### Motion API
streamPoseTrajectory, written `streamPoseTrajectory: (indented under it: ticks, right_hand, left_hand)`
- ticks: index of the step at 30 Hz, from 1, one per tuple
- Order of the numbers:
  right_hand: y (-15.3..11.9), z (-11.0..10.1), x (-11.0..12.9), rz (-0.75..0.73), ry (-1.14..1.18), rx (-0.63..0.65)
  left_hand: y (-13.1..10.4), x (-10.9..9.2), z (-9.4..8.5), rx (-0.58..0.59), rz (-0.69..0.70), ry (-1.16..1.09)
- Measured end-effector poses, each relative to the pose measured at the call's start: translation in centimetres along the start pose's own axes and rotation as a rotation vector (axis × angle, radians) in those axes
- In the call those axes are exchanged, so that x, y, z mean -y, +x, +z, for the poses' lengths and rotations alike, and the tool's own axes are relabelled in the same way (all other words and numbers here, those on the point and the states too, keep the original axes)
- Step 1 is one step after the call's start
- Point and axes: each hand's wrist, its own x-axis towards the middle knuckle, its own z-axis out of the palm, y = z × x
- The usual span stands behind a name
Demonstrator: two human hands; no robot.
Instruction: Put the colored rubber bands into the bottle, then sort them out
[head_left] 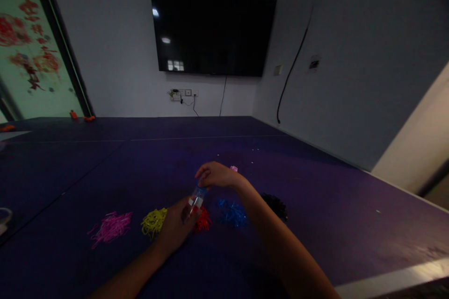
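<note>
My left hand (175,224) is closed around a small clear plastic bottle (195,201), tilted with its top end away from me. Something red shows through or behind the lower part of the bottle. Over the bottle's top, the fingers of my right hand (216,175) are pinched together, with blue strips (200,190) at the fingertips. On the table lie loose piles of thin strips: pink (112,227), yellow (153,222), red (204,220), blue (233,213) and black (275,206). My left hand partly covers the yellow and red piles; my right forearm partly hides the black one.
A small pink object (234,168) sits just beyond my right wrist. The dark purple table (147,163) reaches the wall, with tiny white scraps on it. Orange items (73,114) stand at the far left edge. A black screen (213,28) hangs above, and a cable (298,51) runs down the wall.
</note>
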Motion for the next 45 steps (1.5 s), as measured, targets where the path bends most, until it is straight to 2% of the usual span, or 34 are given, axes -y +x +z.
streamPoseTrajectory:
  ticks: [16,24,35,41,45]
  right_hand:
    - [0.0,-0.2,0.1,0.009,0.029,0.010]
    - [-0.5,-0.3,0.9,-0.042,0.002,-0.003]
    - [-1.3,-0.3,1.9,-0.066,-0.013,-0.024]
    - [-1.6,-1.2,1.7,-0.112,-0.098,-0.076]
    - [-1.1,-1.9,0.6,-0.082,-0.259,-0.122]
  left_hand:
    - [-0.1,0.1,0.1,-0.022,0.000,-0.031]
    - [0.0,0.5,0.2,-0.030,0.000,-0.004]
    - [0.0,-0.2,0.0,-0.031,0.014,0.020]
    - [-0.1,-0.3,0.0,-0.036,0.017,0.020]
    - [-0.2,-0.3,-0.1,-0.083,0.013,-0.002]
